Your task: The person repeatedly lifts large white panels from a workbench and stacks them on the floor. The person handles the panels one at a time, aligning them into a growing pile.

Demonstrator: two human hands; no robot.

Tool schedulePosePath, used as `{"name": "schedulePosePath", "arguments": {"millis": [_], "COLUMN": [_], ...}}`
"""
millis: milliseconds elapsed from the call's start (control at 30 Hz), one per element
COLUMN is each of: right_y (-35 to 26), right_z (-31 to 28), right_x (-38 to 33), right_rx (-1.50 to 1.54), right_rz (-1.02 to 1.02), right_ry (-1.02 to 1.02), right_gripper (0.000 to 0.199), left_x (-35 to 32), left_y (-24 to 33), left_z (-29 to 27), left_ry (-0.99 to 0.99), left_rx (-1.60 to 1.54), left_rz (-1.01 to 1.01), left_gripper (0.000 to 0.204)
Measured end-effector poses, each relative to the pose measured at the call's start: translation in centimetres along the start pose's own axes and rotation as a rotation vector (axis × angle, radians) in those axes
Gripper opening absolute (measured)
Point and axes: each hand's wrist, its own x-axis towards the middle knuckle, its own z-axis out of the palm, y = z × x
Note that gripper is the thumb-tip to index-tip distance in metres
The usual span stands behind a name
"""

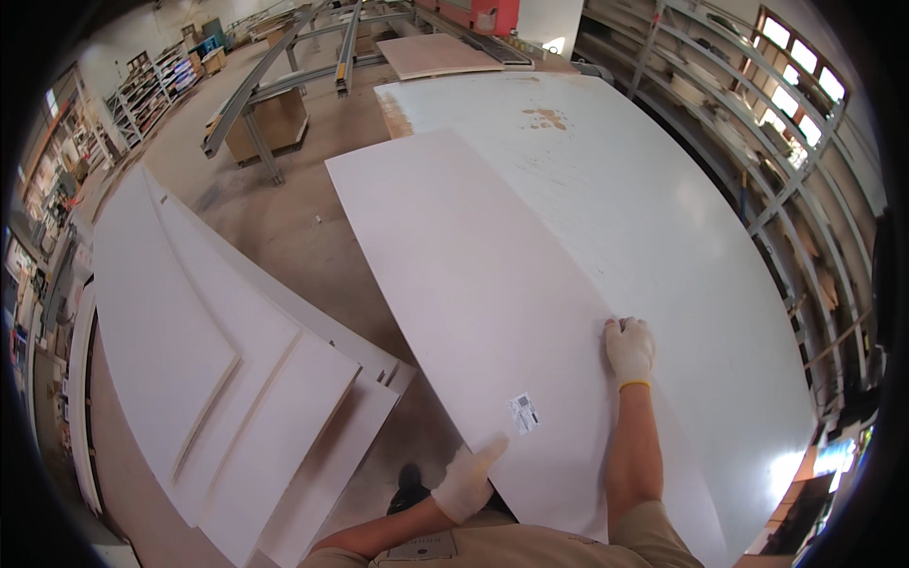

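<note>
Your left hand (pixel 467 483), in a knit white work glove, is clenched on the near left edge of the white panel (pixel 473 312), thumb on top and fingers hidden beneath. Your right hand (pixel 630 350), gloved the same with a yellow cuff band, lies flat and released on the panel's right edge, grasping nothing.

The panel is a long, thin, smooth rectangle with a matte face. It lies slanted across a much larger white sheet (pixel 663 208) that fills the right of the scene; the sheet's far end shows brown worn patches where the coating is gone. A small printed label (pixel 524 413) sits near the panel's near end, too small to read.

To the left, a fanned stack of white boards (pixel 218 379) rests on the dusty concrete floor (pixel 284 227), pale raw edges showing. Farther off stand grey metal rails (pixel 275 66) and blurred shelving. The panel's near right corner is hidden behind your right forearm.
</note>
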Motion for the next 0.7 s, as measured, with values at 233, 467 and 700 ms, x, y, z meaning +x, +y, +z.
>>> {"name": "schedulePosePath", "arguments": {"millis": [233,467,700], "right_y": [-5.6,-12.8,-19.1], "right_z": [-1.4,-1.3,0.4], "right_x": [-0.9,-4.7,-10.5], "right_rx": [0.061,0.13,0.101], "right_rz": [-0.207,-0.395,-0.66], "right_ry": [0.044,0.062,-0.035], "right_gripper": [0.052,0.047,0.048], "left_x": [-2.3,-6.7,-11.9], "left_y": [0.6,3.0,2.9], "left_z": [-1.0,-3.3,-5.6], "left_ry": [0.158,0.381,0.483], "left_rx": [-0.168,-0.09,-0.086], "left_rz": [0.008,-0.091,-0.16], "left_gripper": [0.036,0.038,0.032]}}
